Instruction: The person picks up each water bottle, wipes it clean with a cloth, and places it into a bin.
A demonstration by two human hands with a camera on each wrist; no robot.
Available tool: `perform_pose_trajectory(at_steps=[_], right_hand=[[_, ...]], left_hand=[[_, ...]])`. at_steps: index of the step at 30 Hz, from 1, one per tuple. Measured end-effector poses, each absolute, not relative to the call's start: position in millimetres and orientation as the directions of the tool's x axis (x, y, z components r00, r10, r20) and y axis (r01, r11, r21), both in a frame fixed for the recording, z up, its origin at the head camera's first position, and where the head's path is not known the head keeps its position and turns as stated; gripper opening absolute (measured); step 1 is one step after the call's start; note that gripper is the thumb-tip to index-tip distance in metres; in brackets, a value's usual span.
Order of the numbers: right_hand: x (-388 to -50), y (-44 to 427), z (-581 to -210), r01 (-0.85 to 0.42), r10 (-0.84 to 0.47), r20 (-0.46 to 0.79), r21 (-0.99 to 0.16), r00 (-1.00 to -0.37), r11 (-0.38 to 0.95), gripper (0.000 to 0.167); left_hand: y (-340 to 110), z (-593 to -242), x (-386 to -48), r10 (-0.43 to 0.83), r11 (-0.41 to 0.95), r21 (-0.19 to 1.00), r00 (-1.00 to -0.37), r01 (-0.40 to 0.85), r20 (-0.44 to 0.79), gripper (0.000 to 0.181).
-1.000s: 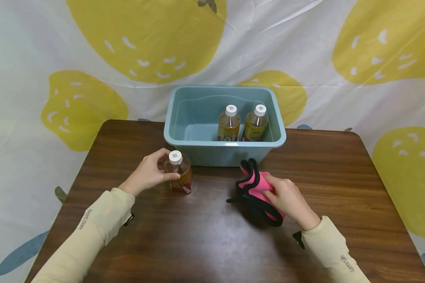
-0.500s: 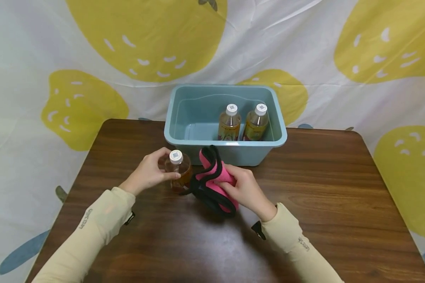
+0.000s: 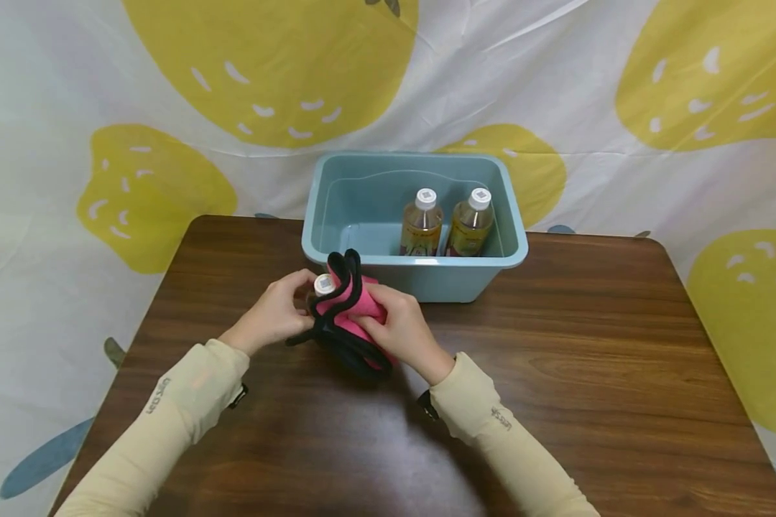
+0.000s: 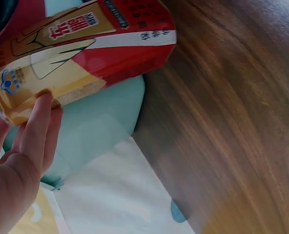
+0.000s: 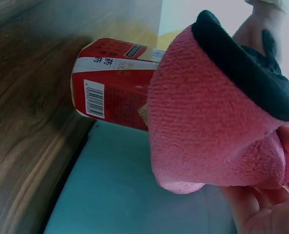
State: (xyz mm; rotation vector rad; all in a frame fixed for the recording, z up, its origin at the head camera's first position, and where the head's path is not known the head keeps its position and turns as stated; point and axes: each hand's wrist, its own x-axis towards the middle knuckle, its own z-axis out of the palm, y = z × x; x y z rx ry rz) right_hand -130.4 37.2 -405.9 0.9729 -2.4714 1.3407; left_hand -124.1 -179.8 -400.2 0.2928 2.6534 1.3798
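My left hand [image 3: 276, 314] grips a bottle of amber drink [image 4: 86, 58] by its upper part. It stands on the table, and in the head view mainly its white cap [image 3: 325, 285] shows. My right hand [image 3: 406, 327] pinches a folded pink fleecy cloth with black edging [image 3: 366, 307]. The cloth lies against the bottle's right side and covers much of it in the head view. Seen from the right wrist, the bottle's red lower label [image 5: 115, 97] sticks out beyond the fleecy cloth [image 5: 203, 122].
Right behind the hands stands a light blue plastic bin [image 3: 420, 283]. Two similar bottles, a left one [image 3: 421, 228] and a right one [image 3: 469, 228], stand upright in its right half. The brown wooden table [image 3: 588, 359] meets a lemon-print curtain [image 3: 265, 179] at the back.
My right hand has carried the pink cloth leftward across the table up to the bottle. My left hand has stayed on the bottle, which has not visibly moved.
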Motion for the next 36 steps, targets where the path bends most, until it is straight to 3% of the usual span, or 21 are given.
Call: perform_pose_trajectory(at_steps=[8,18,25,36], right_hand=[[-130,31,-410,-0.584,-0.449,0.405,-0.707,-0.797,0.399,0.031],[-126,24,-411,-0.548,-0.421,0.372,-0.698,-0.828,0.462,0.027],[-120,21,-416,-0.59,-0.405,0.433,-0.65,-0.805,0.479,0.019],[-110,20,-434,-0.585,-0.331,0.483,-0.649,-0.811,0.487,0.016]], left_hand=[[-189,-398,-123,0.327,0.53,0.829,-0.945,0.179,-0.004,0.036],[-185,-395,-126,0.308,0.608,0.756,-0.95,0.243,0.059,0.034],[-185,-395,-126,0.344,0.622,0.733,-0.937,0.275,0.06,0.04],[-184,-397,-122,0.324,0.609,0.748,-0.944,0.264,0.07,0.032]])
